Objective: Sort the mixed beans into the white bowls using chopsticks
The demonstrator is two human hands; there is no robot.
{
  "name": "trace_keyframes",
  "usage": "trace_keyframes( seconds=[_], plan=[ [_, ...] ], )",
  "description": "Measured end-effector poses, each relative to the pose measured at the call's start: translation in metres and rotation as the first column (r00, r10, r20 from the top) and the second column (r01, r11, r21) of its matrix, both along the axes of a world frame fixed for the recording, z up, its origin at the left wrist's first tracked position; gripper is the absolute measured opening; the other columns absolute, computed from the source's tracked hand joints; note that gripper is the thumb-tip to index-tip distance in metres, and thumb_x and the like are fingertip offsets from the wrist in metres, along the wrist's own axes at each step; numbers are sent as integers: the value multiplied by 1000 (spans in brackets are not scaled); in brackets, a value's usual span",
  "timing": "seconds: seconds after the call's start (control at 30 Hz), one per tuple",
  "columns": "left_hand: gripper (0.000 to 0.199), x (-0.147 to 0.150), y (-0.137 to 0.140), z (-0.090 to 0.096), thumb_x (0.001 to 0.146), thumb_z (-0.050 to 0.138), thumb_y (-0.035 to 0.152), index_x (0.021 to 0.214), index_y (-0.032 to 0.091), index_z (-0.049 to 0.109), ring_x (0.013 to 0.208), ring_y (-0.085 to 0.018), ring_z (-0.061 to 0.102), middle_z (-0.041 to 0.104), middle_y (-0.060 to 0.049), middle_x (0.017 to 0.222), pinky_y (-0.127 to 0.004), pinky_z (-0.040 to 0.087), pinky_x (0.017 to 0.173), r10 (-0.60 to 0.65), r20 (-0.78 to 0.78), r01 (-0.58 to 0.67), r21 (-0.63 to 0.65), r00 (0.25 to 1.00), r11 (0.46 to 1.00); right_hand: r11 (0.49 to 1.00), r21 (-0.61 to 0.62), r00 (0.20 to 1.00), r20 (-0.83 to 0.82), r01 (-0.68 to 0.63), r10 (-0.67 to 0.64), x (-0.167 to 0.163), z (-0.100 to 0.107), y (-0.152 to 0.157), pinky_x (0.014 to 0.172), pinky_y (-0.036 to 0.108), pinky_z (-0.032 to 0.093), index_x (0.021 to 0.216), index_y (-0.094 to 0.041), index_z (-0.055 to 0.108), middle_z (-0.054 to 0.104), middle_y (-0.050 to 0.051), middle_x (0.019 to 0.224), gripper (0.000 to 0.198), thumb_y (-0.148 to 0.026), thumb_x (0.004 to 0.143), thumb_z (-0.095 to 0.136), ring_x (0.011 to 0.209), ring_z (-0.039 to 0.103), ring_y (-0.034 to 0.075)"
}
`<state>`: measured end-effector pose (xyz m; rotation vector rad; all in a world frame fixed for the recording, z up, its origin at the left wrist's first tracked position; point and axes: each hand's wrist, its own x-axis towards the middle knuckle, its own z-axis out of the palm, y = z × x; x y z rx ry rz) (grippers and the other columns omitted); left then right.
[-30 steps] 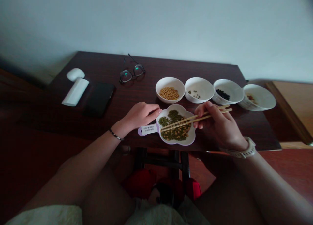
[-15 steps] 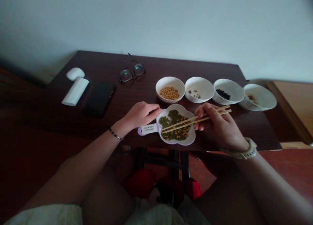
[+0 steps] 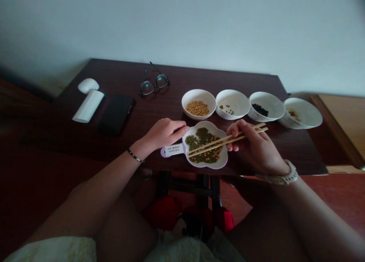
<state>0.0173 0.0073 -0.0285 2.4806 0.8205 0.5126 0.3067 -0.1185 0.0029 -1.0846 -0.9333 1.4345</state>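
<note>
Chopsticks point(image 3: 212, 147) edged left | right hand point(image 3: 255, 144) grasping them | left hand point(image 3: 163, 132) touching dish point(image 3: 221, 161), grip unclear

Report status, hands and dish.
Right hand holds chopsticks, tips over dish. Left hand at dish rim. Mixed beans inside. Four bowls beyond.

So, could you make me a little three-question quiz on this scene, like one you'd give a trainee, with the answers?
1. Which hand holds the chopsticks?
2. True or false: five white bowls stand in the row.
3. What lies in the leftmost bowl?
a) black pieces
b) tan beans
c) only a few green beans

Key:
1. The right hand.
2. False; there are four.
3. b: a layer of tan beans.
</note>
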Motion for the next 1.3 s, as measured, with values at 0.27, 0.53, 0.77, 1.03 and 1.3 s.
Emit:
trace_keyframes(
  seconds=[0.27,0.53,0.77,1.03,1.3],
  plan=[
    [42,0,0,1,111,52,40,75,21,61,54,-14,54,58,1,59,-32,28,59,-11,15,11,8,1000,1000,999,-37,999,-47,24,-26,3,1,2,53,19,53,80,-18,71,65,2,82,40,-49,105,75,63,66,11],
    [42,-1,-1,1,111,52,40,75,21,61,54,-14,54,58,1,59,-32,30,60,-13,13,13,9,1000,1000,997,-70,999,27,35,-33,10,-1,1,53,20,54,84,-19,75,70,4,81,43,-54,108,69,64,68,13],
    [42,0,0,1,111,52,40,75,21,64,54,-15,55,60,0,59,-32,30,59,-4,4,4,14,1000,1000,999,-48,998,62,21,-18,4,-2,-2,57,24,59,85,-21,75,69,4,83,44,-59,106,69,68,70,15],
    [43,0,0,0,112,51,40,75,21,62,54,-14,54,58,1,59,-32,29,60,-7,-1,7,11,1000,1000,997,-2,996,48,72,-71,-1,0,-2,55,22,60,82,-20,73,66,3,87,43,-57,103,76,67,70,13],
    [43,0,0,0,111,52,40,74,21,59,54,-14,53,57,1,59,-32,28,60,-7,7,7,9,1000,1000,997,-7,995,66,82,-81,3,-1,-2,56,22,60,85,-20,75,69,5,91,42,-57,106,72,69,72,14]
  ],
)
